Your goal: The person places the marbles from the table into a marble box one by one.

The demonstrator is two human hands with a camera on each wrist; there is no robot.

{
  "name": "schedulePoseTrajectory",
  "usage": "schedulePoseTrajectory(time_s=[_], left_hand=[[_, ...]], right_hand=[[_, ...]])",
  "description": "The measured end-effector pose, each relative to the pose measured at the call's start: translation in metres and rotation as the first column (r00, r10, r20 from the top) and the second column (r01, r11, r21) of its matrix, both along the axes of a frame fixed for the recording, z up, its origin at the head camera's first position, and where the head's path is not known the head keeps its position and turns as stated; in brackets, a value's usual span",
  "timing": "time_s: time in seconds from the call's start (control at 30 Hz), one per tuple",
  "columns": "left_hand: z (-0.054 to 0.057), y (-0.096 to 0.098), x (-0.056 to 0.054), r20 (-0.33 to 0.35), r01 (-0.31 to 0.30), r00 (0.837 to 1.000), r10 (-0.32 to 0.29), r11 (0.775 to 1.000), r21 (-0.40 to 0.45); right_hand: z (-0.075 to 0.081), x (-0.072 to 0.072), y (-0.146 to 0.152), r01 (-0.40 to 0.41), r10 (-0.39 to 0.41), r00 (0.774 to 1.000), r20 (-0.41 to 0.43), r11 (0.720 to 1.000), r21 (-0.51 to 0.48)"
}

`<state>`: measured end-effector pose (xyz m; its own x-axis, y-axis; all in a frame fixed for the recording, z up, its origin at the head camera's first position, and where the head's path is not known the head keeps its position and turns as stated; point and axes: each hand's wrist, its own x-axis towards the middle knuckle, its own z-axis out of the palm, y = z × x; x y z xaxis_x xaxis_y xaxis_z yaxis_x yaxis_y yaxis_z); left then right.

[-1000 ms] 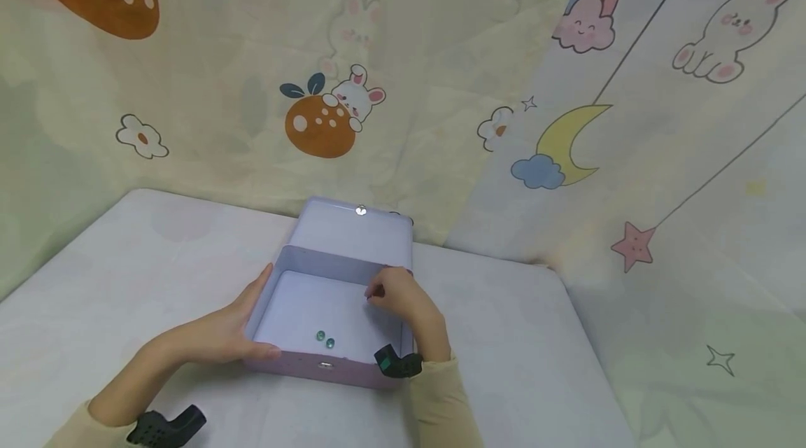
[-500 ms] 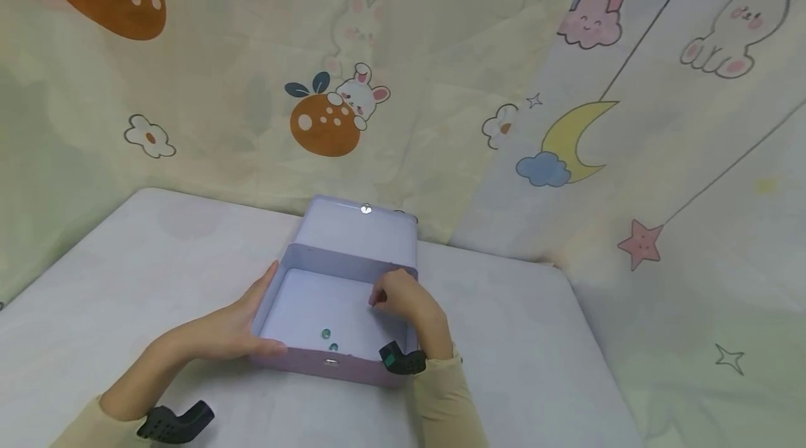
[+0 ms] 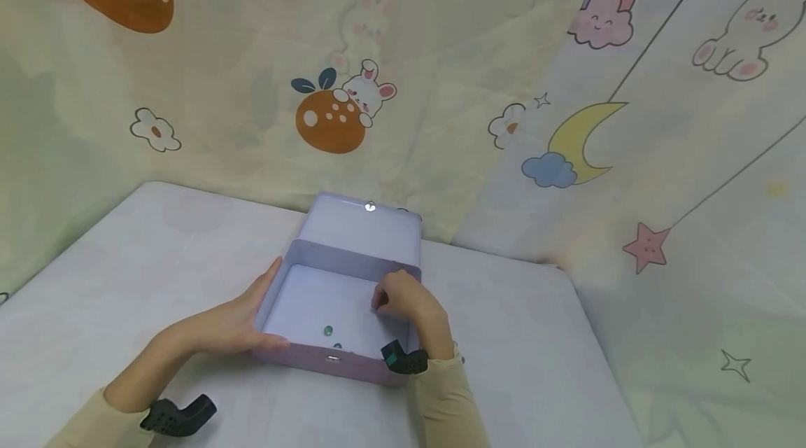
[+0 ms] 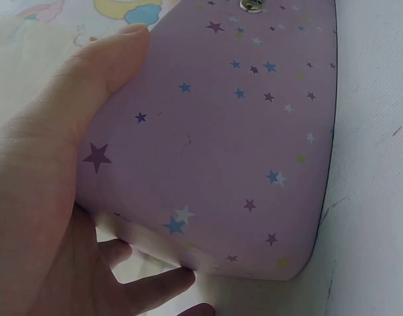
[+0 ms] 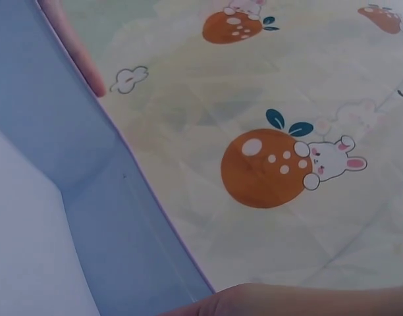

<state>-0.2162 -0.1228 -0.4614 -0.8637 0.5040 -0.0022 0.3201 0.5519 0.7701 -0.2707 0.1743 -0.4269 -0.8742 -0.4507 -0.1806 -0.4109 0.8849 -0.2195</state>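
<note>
A lilac hinged box [image 3: 365, 372] with its lid [image 3: 362, 227] tipped back sits on the table; the left wrist view shows stars printed on its outer wall [image 4: 208, 164]. My left hand [image 3: 233, 327] grips its near left corner, with the thumb along the front wall and the fingers round the left side. Inside lie two small green glassy beads [image 3: 328, 330], one partly hidden behind the front wall. My right hand [image 3: 403, 297] is inside the right half of the box, fingers bent downward. I cannot tell whether anything is between its fingertips.
The box stands on a white-covered table [image 3: 504, 336]. A metal clasp [image 3: 333, 359] is on its front and a matching catch [image 3: 370, 206] on the lid edge. Behind hangs a printed cloth [image 3: 441, 119] with rabbits, fruit and a moon. Each wrist wears a black camera [image 3: 179, 417].
One bead has rolled toward the front wall and is now partly hidden by it; the other stays about where it was. The right hand is slightly lower in the box. The head view has shifted a little.
</note>
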Motion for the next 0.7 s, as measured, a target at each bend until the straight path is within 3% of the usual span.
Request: schedulePoseTrajectory(time_s=[0.47, 0.7], left_hand=[[-0.0012, 0.0033, -0.0052, 0.003, 0.006, 1.000, -0.006, 1.000, 0.003], [-0.0034, 0.0017, -0.0017, 0.003, 0.002, 1.000, -0.002, 1.000, 0.023]], right_hand=[[-0.0010, -0.0004, 0.0023, 0.024, -0.024, 1.000, 0.019, 0.999, 0.029], [0.0006, 0.0002, 0.0020, 0.028, -0.024, 0.998, 0.052, 0.996, -0.081]])
